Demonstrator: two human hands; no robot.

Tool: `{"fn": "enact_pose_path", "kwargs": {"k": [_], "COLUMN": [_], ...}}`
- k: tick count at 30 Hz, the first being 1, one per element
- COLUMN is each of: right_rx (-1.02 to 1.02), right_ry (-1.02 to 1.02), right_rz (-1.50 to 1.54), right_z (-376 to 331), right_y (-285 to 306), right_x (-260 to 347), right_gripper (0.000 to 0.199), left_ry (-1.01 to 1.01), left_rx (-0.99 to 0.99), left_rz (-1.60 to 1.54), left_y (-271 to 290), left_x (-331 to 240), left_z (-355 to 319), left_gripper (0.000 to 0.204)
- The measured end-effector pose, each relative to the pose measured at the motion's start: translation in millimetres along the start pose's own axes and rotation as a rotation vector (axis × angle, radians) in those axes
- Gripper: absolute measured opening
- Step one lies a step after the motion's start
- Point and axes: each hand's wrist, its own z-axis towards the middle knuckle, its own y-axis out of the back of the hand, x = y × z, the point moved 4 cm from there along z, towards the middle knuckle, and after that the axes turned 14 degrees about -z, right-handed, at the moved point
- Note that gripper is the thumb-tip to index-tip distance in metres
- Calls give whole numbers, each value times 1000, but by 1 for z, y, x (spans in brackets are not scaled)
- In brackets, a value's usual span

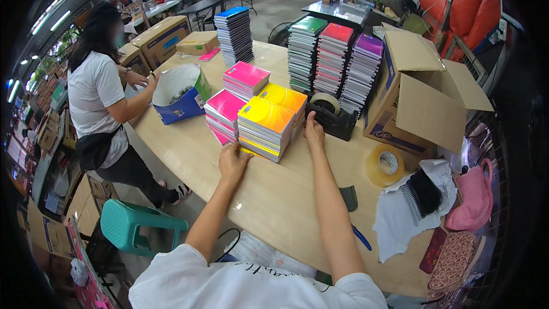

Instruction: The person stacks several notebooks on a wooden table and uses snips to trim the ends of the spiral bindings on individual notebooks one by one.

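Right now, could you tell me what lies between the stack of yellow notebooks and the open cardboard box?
In the head view, a black tape dispenser sits between the yellow notebooks and the cardboard box; the right hand rests beside it.

My own body in the head view: white tee, bare forearms

I see a white short-sleeved T-shirt (251, 286) with thin dark cursive lettering across its front; both sleeves end above the elbow, and my left hand (232, 160) and right hand (314, 133) carry no gloves, rings or watch.
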Motion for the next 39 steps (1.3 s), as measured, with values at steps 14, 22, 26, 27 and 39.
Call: {"fn": "enact_pose_path", "kwargs": {"k": [14, 22, 26, 27, 39], "right_rx": [136, 269, 234, 216, -222], "right_ry": [-62, -44, -4, 3, -253], "right_rz": [154, 492, 521, 533, -230], "right_z": [17, -4, 6, 2, -44], "right_y": [-10, -8, 14, 20, 194], "right_x": [-4, 18, -21, -23, -77], "right_gripper": [107, 114, 108, 107, 65], "left_ry": [-22, -57, -86, -87, -278], "left_rx": [-39, 5, 81, 88, 282], "left_rz": [-70, -58, -5, 10, 5], "left_y": [12, 4, -11, -17, -95], "left_x": [15, 25, 0, -3, -94], "left_z": [11, 15, 1, -4, -73], "left_gripper": [37, 37, 36, 36, 37]}}
